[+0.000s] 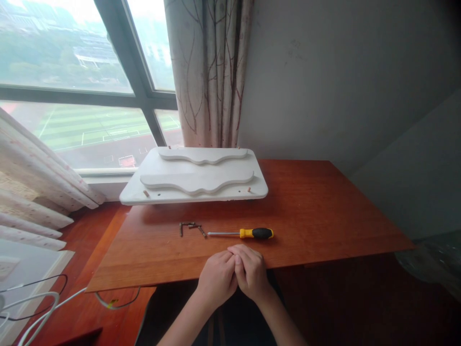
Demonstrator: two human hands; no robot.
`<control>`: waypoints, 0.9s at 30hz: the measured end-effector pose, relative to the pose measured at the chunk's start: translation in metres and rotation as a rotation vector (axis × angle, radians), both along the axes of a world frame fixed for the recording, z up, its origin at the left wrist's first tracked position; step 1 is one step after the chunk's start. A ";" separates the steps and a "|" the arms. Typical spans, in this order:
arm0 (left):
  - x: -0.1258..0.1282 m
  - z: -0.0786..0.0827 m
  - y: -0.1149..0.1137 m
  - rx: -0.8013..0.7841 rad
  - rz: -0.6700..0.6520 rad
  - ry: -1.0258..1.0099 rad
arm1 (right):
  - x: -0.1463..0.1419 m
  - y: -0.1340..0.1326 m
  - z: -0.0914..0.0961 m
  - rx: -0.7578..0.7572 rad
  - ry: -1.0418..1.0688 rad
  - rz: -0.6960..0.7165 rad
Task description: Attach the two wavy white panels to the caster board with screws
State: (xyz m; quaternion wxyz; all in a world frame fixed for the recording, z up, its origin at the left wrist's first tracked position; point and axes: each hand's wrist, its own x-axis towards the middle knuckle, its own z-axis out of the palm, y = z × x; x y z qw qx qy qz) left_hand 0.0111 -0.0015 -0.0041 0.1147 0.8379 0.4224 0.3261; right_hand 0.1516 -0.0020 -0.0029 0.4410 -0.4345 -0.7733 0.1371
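My left hand (219,278) and my right hand (252,271) are clasped together at the front edge of the table. The right fingers fold over the left ones, and I see no object in either. Just beyond them lies a screwdriver (256,233) with a yellow and black handle, its shaft pointing left. Several small metal bolts (192,226) lie loose by its tip. Farther back is a white board (133,192) with wooden dowels (146,193) standing up near its corners. Two white panels with wavy edges, a nearer one (198,182) and a farther one (203,155), rest on it.
The reddish wooden table (324,211) stands against a grey wall (324,96). A window (90,129) and a patterned curtain (212,72) are behind the white board. White and black cables (39,312) hang at the lower left.
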 end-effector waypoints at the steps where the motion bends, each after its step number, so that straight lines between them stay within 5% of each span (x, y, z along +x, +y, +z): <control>1: 0.000 0.000 0.000 -0.002 0.000 -0.004 | 0.000 0.000 0.000 -0.002 0.000 0.002; 19: 0.001 0.004 -0.001 0.017 0.009 -0.007 | 0.000 0.001 -0.001 0.011 0.001 0.001; 27: -0.012 0.019 0.003 -0.220 -0.007 -0.212 | 0.009 0.018 0.024 0.018 0.093 -0.077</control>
